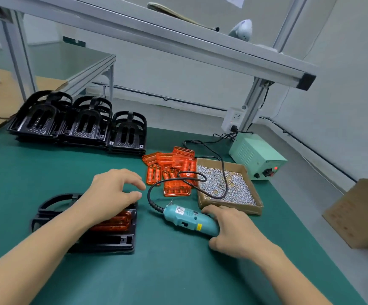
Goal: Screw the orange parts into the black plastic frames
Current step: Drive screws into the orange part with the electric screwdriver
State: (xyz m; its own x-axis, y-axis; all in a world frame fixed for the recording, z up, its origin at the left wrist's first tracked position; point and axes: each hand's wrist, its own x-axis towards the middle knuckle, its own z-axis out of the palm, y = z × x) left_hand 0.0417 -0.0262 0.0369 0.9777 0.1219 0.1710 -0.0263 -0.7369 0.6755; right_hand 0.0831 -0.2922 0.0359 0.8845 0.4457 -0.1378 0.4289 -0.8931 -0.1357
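While the left hand (112, 194) hovers over the near black frame (86, 227), fingers loosely spread and gripping nothing, the right hand (231, 230) curls its fingers round the teal electric screwdriver (187, 217) lying on the green mat (46, 168). An orange part (112, 224) already sits in that frame, partly hidden under the left forearm, so the step in hand looks like taking up the driver to fasten it. Next, I judge, the tool must be lifted clear, a screw picked from the cardboard tray of screws (227, 186) just beyond the right hand, and the frame steadied while the bit finds its hole (the cable (178, 179) draped over tray and parts could snag). Counting: one frame in work, three stacks of black frames (77, 124) at the far left of the mat, one loose heap of orange parts (172, 170), perhaps eight or more, too overlapped to number, one driver, one pale green power supply (255, 155).
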